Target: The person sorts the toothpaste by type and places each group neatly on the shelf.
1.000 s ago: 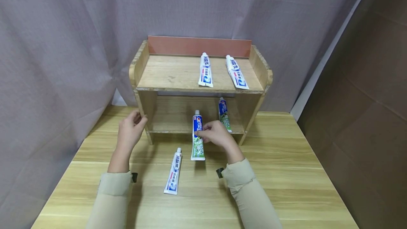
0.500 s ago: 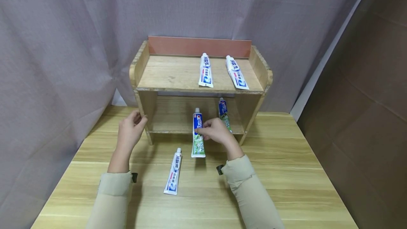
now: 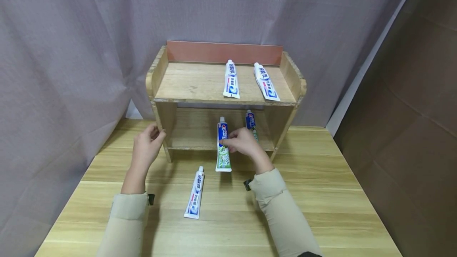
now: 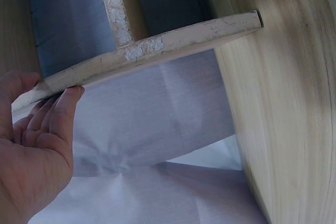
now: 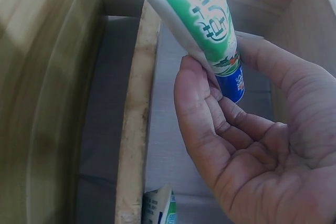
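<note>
In the head view my right hand pinches a blue-and-green toothpaste tube between thumb and fingers. The tube's cap points at the shelf and its flat end at me, overlapping the lower board's front edge. In the right wrist view the same toothpaste tube shows its green end up close. My left hand grips the left side panel of the small wooden shelf. Seen from the left wrist, thumb and fingers of that hand lie on opposite sides of the panel's edge.
Two white toothpaste tubes lie on the top board, towards the right. Another blue-and-green tube lies on the lower board at right, partly behind my right hand. A white tube rests on the table in front. A grey curtain hangs behind.
My right hand has carried the blue-and-green toothpaste tube a little forward, towards the lower board, now overlapping the other blue-and-green tube's lower end. My left hand has stayed on the shelf panel.
</note>
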`<act>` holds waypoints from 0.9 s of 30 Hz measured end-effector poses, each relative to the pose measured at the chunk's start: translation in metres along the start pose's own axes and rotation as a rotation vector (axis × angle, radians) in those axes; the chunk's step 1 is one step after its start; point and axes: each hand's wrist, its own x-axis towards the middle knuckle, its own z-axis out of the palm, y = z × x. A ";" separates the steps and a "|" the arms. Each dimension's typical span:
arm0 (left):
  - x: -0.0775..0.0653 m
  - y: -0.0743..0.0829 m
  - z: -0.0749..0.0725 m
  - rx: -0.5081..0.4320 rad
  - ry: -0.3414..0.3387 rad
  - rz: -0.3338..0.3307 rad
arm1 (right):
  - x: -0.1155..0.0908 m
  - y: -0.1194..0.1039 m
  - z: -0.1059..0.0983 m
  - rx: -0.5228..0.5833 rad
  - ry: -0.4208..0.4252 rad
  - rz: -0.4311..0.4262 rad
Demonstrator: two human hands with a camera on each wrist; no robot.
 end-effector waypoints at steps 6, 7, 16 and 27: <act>0.000 -0.001 0.000 -0.003 0.000 0.001 | 0.004 -0.003 -0.003 0.007 0.001 0.013; 0.000 -0.001 0.000 -0.004 -0.001 0.000 | 0.005 -0.003 -0.004 0.004 0.000 0.012; -0.001 0.000 0.000 -0.001 -0.007 -0.011 | 0.014 -0.005 -0.010 0.010 -0.025 0.042; -0.001 0.001 -0.001 0.004 -0.010 -0.005 | 0.030 -0.012 -0.017 0.003 -0.006 0.026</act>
